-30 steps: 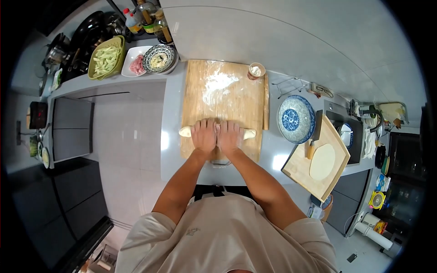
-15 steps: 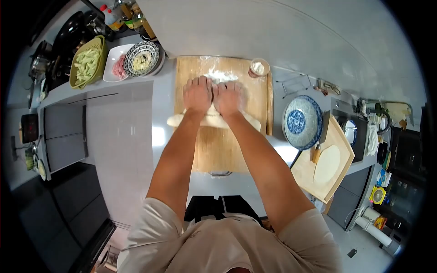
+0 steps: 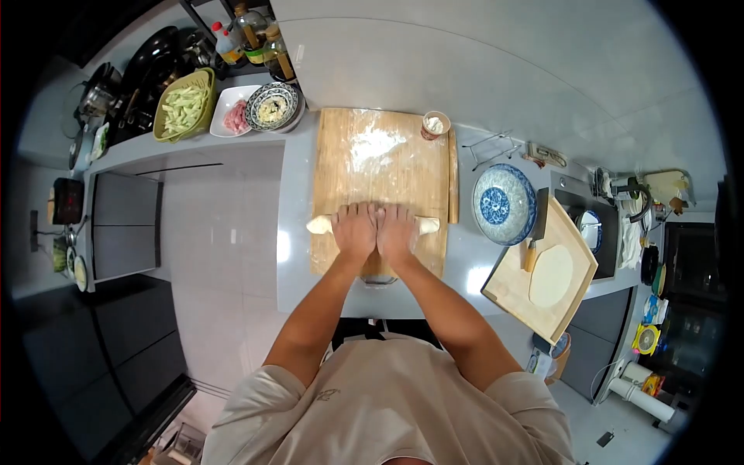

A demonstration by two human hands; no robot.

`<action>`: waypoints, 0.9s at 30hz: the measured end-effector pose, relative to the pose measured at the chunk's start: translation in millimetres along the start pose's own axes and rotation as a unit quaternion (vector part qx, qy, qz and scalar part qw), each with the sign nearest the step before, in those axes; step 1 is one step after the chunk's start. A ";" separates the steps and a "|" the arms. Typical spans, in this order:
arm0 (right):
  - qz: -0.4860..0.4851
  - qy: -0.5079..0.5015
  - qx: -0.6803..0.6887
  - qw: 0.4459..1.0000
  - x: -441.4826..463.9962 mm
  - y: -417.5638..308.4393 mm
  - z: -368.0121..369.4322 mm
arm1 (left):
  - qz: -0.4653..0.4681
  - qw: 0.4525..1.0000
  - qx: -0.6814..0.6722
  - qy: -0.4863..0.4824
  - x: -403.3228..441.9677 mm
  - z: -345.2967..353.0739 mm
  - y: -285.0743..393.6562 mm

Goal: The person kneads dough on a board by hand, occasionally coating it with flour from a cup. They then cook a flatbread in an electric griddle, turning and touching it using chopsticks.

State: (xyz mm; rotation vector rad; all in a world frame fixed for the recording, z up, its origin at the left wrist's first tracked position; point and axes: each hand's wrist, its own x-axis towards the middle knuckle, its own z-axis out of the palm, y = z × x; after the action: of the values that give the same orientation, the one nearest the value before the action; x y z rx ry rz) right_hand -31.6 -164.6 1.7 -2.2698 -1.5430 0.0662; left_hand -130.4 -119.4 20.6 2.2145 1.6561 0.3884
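Note:
A long pale roll of dough lies crosswise on a floured wooden board, near its front edge. My left hand rests palm down on the roll, fingers pointing forward over it. Close beside it, my right hand presses down in the same way. The thumbs are side by side. Both hands hide the middle of the roll, so whether anything is inside cannot be seen; its two ends stick out left and right. White flour is spread over the far part of the board.
A cup of flour stands at the board's far right corner, above a thin wooden stick. Further right are a blue-patterned bowl, a knife and a wooden tray with flat dough. Food bowls stand left.
Both hands have moved back towards my body, from the floured far part of the board to the near part. The dough now lies under the hands instead of under the wrists.

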 end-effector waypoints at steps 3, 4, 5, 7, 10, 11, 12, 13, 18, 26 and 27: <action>-0.044 0.034 -0.036 0.998 -10.8 0.5 2.7 | 0.063 0.996 -0.009 0.068 -13.8 16.2 -16.3; -0.043 0.015 -0.038 0.998 -6.6 0.2 2.7 | 0.063 0.995 -0.003 0.078 -9.7 16.9 -16.9; -0.042 -0.005 -0.040 0.998 -0.8 0.9 3.6 | 0.065 0.994 0.002 0.087 -3.5 18.9 -17.1; -0.036 -0.047 -0.050 0.997 14.3 3.2 6.0 | 0.061 0.995 0.019 0.078 11.7 16.0 -13.3; -0.024 -0.092 -0.060 0.994 48.0 3.7 17.4 | 0.047 0.997 0.043 0.039 45.1 10.4 -11.1; -0.021 -0.094 -0.056 0.994 59.3 4.1 21.2 | 0.041 0.998 0.040 0.034 57.7 10.1 -9.5; -0.016 -0.097 -0.053 0.994 70.7 4.6 23.5 | 0.036 0.998 0.037 0.029 69.9 12.9 -8.9; -0.018 -0.107 -0.055 0.993 82.9 4.9 23.7 | 0.035 0.998 0.036 0.042 82.5 17.5 -9.9; 0.002 -0.076 -0.061 0.995 138.3 7.3 41.3 | 0.036 0.998 0.023 0.049 147.6 28.5 -12.8; 0.062 -0.201 0.186 0.960 124.3 18.0 8.4 | -0.121 0.944 -0.231 -0.201 132.1 13.7 -32.7; 0.030 -0.161 0.206 0.965 113.0 17.4 -3.9 | -0.161 0.908 -0.315 -0.225 125.5 17.9 -42.2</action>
State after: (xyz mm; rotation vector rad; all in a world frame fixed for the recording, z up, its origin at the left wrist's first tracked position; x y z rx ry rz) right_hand 29.0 -69.2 19.4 -2.0341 -1.4417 0.7355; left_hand -124.3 9.9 -12.4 1.3939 1.3545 0.2466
